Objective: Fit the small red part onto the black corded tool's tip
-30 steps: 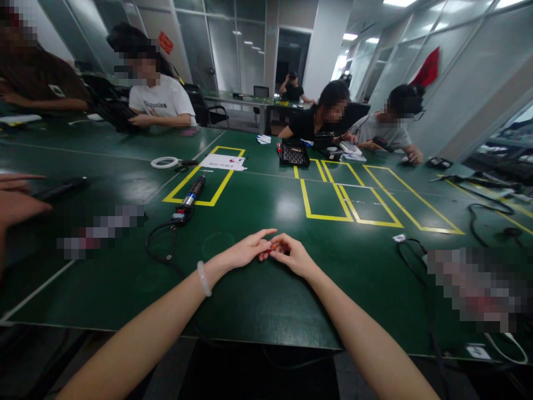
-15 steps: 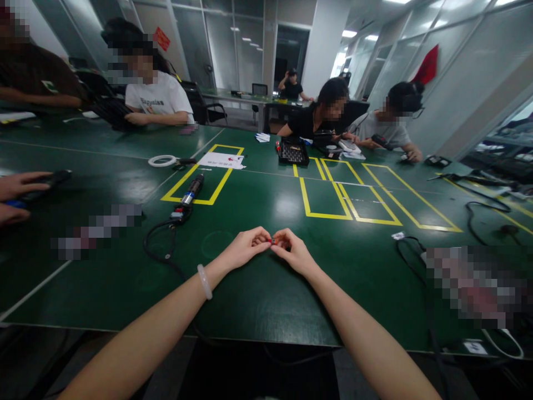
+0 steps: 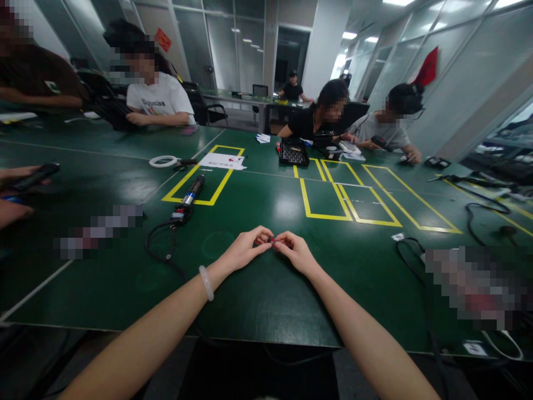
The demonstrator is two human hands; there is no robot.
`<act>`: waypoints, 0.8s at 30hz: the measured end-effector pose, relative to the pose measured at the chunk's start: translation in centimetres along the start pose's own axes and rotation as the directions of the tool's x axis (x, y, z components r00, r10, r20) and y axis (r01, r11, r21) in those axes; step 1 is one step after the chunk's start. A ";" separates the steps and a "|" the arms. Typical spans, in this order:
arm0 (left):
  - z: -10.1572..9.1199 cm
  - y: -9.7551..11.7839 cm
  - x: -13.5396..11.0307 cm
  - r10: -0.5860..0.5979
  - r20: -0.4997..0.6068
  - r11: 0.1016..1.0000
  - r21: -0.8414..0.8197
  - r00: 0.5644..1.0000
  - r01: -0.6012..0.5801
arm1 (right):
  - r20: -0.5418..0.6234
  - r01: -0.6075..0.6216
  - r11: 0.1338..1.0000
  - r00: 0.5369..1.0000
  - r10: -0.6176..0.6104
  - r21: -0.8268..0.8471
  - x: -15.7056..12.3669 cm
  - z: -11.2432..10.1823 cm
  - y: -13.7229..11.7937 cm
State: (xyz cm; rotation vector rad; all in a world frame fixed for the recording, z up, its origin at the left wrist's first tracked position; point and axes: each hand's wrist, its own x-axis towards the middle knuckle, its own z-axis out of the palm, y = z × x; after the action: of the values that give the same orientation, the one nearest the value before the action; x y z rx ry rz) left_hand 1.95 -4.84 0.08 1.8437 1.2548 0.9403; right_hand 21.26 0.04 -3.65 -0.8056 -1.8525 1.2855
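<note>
My left hand (image 3: pixel 250 246) and my right hand (image 3: pixel 293 250) meet fingertip to fingertip just above the green table (image 3: pixel 266 308). Pinched between them is a small red and dark piece (image 3: pixel 272 241), mostly covered by the fingers and too small to name. Both hands are closed on it. Farther off to the left lies an electric screwdriver (image 3: pixel 192 191) with a black and blue body, its dark cord curving back toward my left forearm.
Yellow tape frames (image 3: pixel 328 215) mark the table. A white paper sheet (image 3: pixel 220 161), a white cable coil (image 3: pixel 162 161) and a black tray (image 3: pixel 293 152) lie farther back. Black cables (image 3: pixel 410 261) run at right. Co-workers sit around; another person's hand holds a dark tool (image 3: pixel 39 175) at left.
My fingers have shifted slightly around the small piece, and less of its red shows. At the far left, another person's hands have moved a little with the dark tool.
</note>
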 end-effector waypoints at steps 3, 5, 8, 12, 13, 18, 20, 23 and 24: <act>0.0 -0.1 0.0 0.016 0.006 1.000 -0.026 1.000 -0.016 | 0.008 -0.006 0.999 1.000 0.006 0.033 0.1 -0.1 -0.1; 0.0 -0.2 0.0 0.014 0.007 0.999 -0.032 1.000 -0.014 | 0.014 -0.008 0.999 1.000 0.007 0.031 0.1 -0.1 -0.1; 0.1 -0.2 0.0 -0.003 0.010 0.999 -0.033 1.000 0.003 | 0.021 -0.013 1.000 1.000 0.012 0.023 0.2 -0.2 -0.2; 0.1 -0.4 0.0 -0.008 0.012 1.000 -0.008 1.000 0.009 | 0.032 -0.028 0.997 0.999 0.025 0.075 0.1 -0.2 -0.4; 0.2 -0.5 0.0 -0.010 0.011 1.000 0.002 1.000 0.010 | 0.035 -0.026 0.996 0.999 0.023 0.083 0.1 -0.2 -0.4; 0.2 -0.6 0.0 -0.021 0.020 1.000 0.010 1.000 0.021 | 0.046 -0.021 0.995 0.999 0.017 0.099 0.0 -0.2 -0.4; 0.2 -0.5 0.0 -0.003 0.024 1.000 -0.009 1.000 0.003 | 0.049 -0.035 0.991 0.998 0.029 0.126 0.0 -0.2 -0.5; 0.3 -0.3 0.0 0.035 0.029 0.999 -0.010 0.999 -0.034 | 0.060 -0.031 0.992 0.998 0.024 0.119 0.1 -0.3 -0.4; 0.3 -0.3 0.0 0.040 0.031 0.999 -0.001 0.999 -0.040 | 0.065 -0.027 0.995 0.998 0.021 0.098 0.1 -0.3 -0.4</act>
State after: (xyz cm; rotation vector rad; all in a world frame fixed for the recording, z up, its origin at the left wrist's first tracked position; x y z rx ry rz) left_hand 2.05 -4.81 -0.28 1.8827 1.2026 0.9294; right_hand 21.45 0.19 -3.19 -0.7439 -1.8178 1.4219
